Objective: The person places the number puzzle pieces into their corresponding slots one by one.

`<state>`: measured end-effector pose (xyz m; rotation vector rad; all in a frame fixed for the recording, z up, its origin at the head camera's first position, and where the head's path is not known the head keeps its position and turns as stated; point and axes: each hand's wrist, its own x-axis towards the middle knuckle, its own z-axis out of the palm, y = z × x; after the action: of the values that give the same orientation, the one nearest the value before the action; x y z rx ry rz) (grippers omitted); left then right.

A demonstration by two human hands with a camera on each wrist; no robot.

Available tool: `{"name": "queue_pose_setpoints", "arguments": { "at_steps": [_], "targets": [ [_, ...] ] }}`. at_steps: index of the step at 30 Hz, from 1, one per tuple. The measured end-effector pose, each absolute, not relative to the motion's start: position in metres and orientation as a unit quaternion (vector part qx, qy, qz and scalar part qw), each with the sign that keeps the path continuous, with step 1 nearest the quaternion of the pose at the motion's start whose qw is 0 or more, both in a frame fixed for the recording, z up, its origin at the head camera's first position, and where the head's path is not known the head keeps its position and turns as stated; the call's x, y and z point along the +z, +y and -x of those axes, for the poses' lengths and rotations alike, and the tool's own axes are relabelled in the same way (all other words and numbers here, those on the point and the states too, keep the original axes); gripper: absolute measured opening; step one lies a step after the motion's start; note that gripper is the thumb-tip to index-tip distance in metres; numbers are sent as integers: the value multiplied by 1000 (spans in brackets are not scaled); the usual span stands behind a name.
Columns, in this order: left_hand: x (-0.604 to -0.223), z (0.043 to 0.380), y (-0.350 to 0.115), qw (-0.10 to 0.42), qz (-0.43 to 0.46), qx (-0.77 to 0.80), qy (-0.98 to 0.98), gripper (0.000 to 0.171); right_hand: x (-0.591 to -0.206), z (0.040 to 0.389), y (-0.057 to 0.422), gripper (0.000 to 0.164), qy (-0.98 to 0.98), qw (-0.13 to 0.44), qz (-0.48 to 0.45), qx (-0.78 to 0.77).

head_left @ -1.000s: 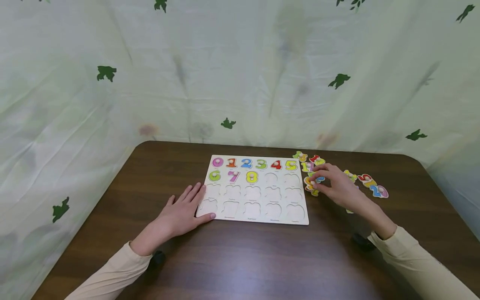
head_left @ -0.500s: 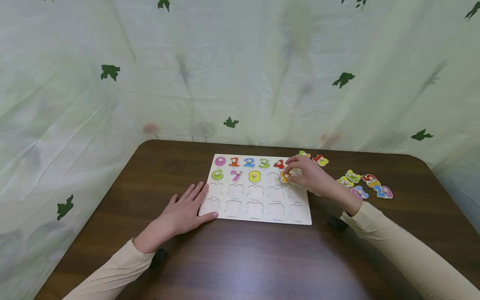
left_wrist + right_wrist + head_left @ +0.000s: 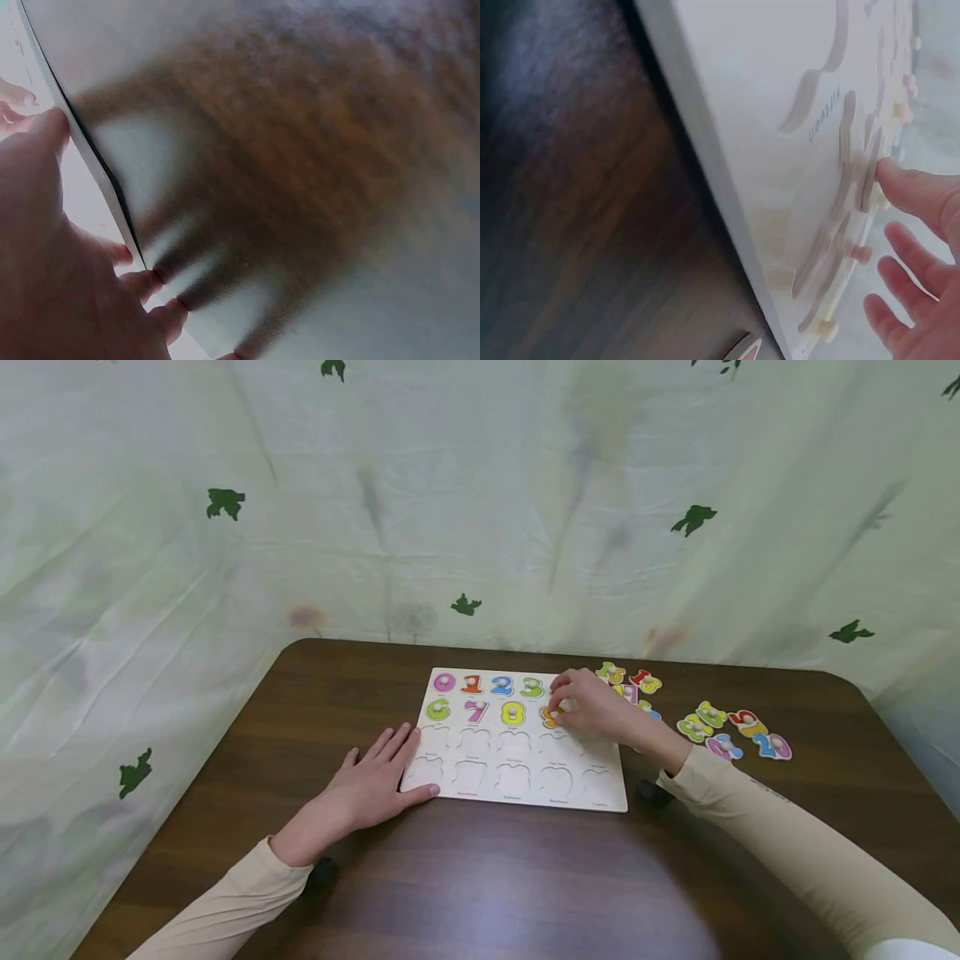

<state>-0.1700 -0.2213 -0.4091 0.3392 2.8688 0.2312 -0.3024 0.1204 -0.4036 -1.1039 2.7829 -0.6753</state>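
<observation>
A white number puzzle board (image 3: 606,802) lies on the dark wooden table, with knobbed numbers 0 to 3 (image 3: 532,687) and 6 to 8 (image 3: 513,712) seated in its upper rows. My left hand (image 3: 378,785) rests flat at the board's left edge, fingers spread and thumb at the near corner. In the left wrist view the fingertips (image 3: 171,319) meet that edge. My right hand (image 3: 600,710) pinches the orange number 9 piece (image 3: 550,717) over the second row, right of the 8. In the right wrist view this piece (image 3: 871,176) looks tilted at its recess. The hand hides the board's upper right corner.
More colourful number pieces lie right of the board: a group by its far right corner (image 3: 645,682), green ones (image 3: 695,727), a blue and purple piece (image 3: 723,747), and others (image 3: 772,746) farther right. A pale leaf-patterned curtain (image 3: 510,510) hangs behind the table.
My right hand has lifted the number 9 piece from the loose pieces and carried it left over the board, to the spot beside the 8. The left hand has stayed at the board's edge.
</observation>
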Motion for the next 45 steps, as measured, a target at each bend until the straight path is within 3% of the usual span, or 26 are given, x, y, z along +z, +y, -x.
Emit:
{"name": "queue_pose_setpoints", "arguments": {
  "at_steps": [13,29,45],
  "targets": [
    [-412,171,-218,119,-118,84,982,99,-402,301,136,11,906,33,333,-260],
    [-412,170,-220,115,-117,88,983,100,-362,292,215,16,916,1,270,-295],
    [-415,170,-223,115,-115,87,983,104,-363,268,292,16,940,-6,235,-248]
  ]
}}
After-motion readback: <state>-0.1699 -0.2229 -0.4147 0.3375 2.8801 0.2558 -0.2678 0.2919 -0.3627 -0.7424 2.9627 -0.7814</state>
